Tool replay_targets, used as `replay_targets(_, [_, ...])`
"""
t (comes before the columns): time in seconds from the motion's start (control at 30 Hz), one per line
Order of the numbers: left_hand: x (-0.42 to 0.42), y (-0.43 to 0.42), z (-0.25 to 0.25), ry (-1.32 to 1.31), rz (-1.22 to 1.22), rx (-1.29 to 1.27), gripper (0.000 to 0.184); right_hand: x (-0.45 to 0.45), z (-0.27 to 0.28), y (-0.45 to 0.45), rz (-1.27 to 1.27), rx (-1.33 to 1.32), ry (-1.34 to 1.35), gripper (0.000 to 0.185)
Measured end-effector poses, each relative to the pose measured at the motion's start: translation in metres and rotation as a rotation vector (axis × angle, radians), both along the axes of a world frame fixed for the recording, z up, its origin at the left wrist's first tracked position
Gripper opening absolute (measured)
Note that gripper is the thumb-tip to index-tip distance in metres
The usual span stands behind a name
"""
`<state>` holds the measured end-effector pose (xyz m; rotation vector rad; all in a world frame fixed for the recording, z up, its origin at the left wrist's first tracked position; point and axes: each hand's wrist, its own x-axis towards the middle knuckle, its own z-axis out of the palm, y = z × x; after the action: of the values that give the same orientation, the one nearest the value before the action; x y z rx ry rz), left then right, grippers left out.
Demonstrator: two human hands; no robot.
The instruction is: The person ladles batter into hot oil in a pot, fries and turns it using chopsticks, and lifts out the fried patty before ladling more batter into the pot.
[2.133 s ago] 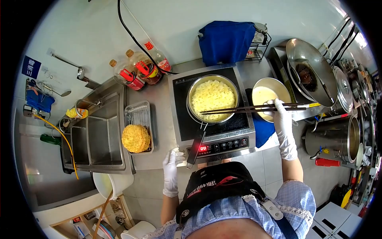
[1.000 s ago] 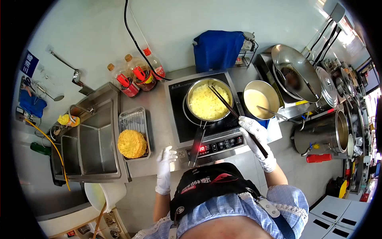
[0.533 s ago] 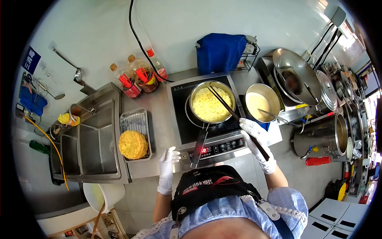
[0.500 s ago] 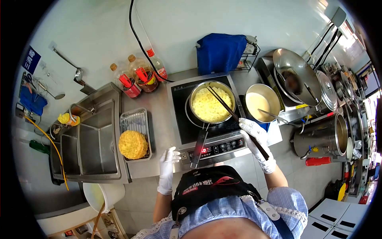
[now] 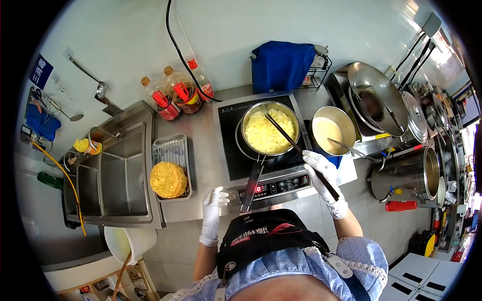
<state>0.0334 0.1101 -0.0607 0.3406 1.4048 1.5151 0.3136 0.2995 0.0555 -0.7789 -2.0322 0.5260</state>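
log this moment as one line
right hand: holding chopsticks over pan; left hand: empty, near counter edge; pan: on cooktop, yellow food inside

Single camera, worn on the wearer's head. Viewpoint stands above the chest; the black apron (image 5: 273, 233) occupies lower centre at close range. Lens faces forward and steeply down into the saucepan (image 5: 267, 105), near mid-frame, wall (image 5: 221, 30) beyond. Field is very wide, edges bowed, corners dark, spanning double-basin sink (image 5: 125, 183) to stockpot (image 5: 399, 175).
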Motion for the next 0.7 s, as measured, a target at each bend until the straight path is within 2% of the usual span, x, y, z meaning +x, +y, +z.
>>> replay_targets(0.27, [0.0043,0.0034,0.0055,0.113,-0.002,-0.056,0.025,0.0029,0.0053,-0.0011,0.011,0.008,-0.016,0.022])
replay_targets(0.5, [0.0073,0.0039,0.0075,0.15,-0.001,-0.083,0.03,0.0005,0.0052,-0.0028,0.054,-0.052,0.102,0.023])
replay_targets(0.7, [0.0066,0.0051,0.0049,0.12,-0.011,-0.063,0.027,-0.005,0.0014,0.0001,0.065,-0.055,-0.011,0.022])
